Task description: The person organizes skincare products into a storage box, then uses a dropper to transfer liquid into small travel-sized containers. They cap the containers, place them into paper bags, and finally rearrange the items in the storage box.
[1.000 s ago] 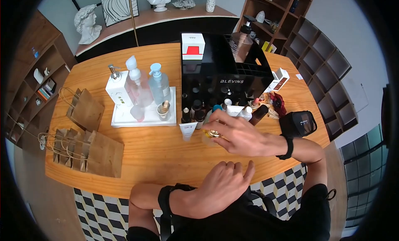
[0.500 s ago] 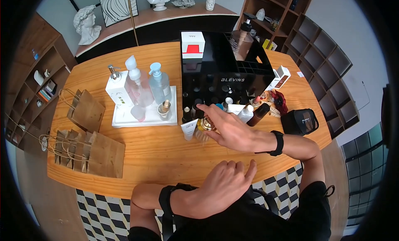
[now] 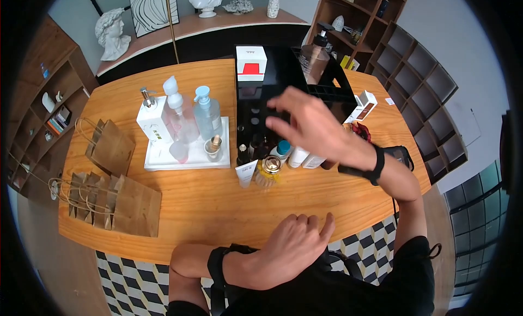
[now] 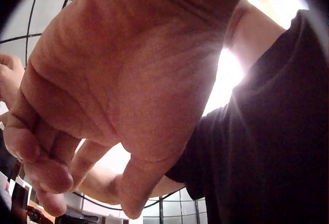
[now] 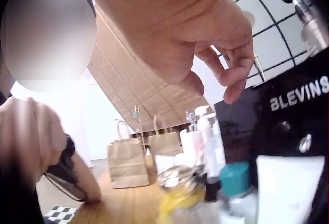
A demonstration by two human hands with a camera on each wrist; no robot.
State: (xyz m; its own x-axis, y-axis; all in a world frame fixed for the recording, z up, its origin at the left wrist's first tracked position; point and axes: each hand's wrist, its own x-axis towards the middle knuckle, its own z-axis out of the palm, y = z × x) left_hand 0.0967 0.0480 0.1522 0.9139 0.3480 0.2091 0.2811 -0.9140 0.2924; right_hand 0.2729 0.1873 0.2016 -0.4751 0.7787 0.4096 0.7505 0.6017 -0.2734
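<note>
My right hand is raised over the cosmetics in front of the black organizer box, its fingers loosely bent and holding nothing. Below it stands a perfume bottle with a round gold cap and yellow at its neck. A white tube leans just left of that bottle, and a teal-capped bottle stands behind it to the right. My left hand hangs loosely curled near the table's front edge; the left wrist view shows its palm holding nothing.
A white tray carries pump bottles, left of the organizer. Brown paper bags stand at the table's left. On the organizer's top sit a white and red box and a pump bottle. A black case lies at the right.
My right hand has let go of the gold-capped perfume bottle, leaving it standing beside the white tube, and has risen away toward the organizer. The left hand has stayed in place.
</note>
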